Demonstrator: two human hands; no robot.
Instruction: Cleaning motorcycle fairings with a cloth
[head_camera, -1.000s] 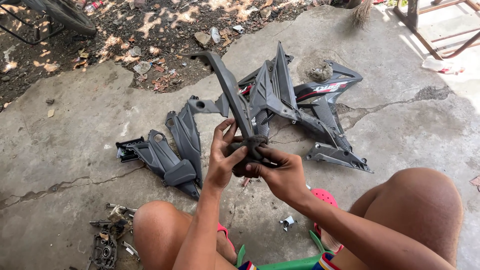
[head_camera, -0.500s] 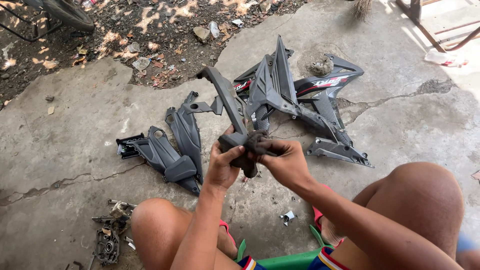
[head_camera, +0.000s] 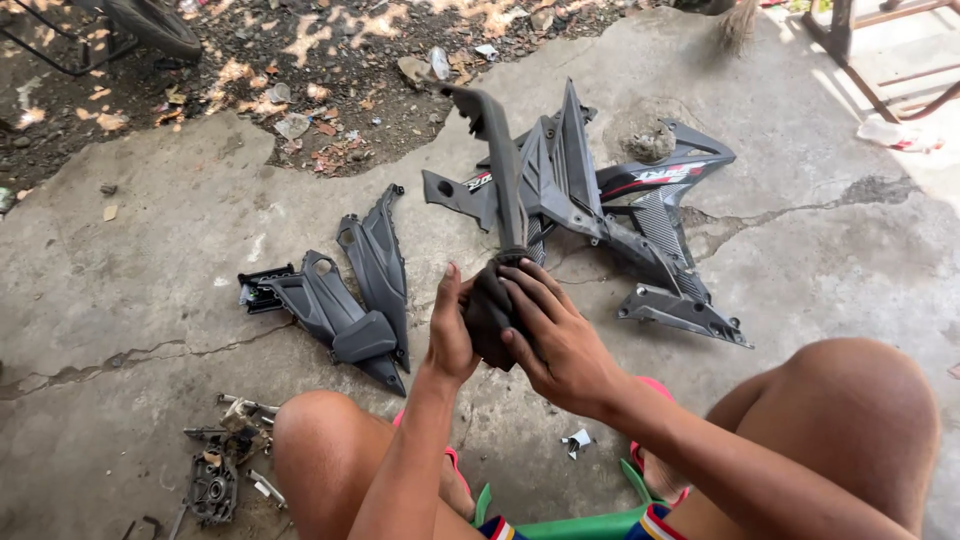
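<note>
Grey concrete floor (head_camera: 150, 260) is spreading under everything, cracked and dusty, with dirt and dry leaves lying along its far edge. Largest on it, a heap of dark motorcycle body panels (head_camera: 640, 210) is lying ahead of me, and a smaller pair of side panels (head_camera: 350, 300) is resting to the left, well apart from the heap. I am sitting low with both knees up, and a cluster of small metal parts (head_camera: 215, 470) is sitting by my left knee. Between my knees I am holding a long black plastic piece (head_camera: 500, 170), standing nearly upright and reaching up in front of the heap. My left hand (head_camera: 450, 330) is pressing against its lower end from the left, fingers extended, while my right hand (head_camera: 555, 335) is curling around the same end, which looks wrapped in a dark cloth (head_camera: 490, 305). I am judging the piece to be light and stiff, hollow moulded plastic that may flex or crack if twisted hard; the thick lower end is looking like the safest place to grip, and the cloth should be keeping it from slipping. A small scrap of paper (head_camera: 577, 440) is lying on the floor below my right wrist.
</note>
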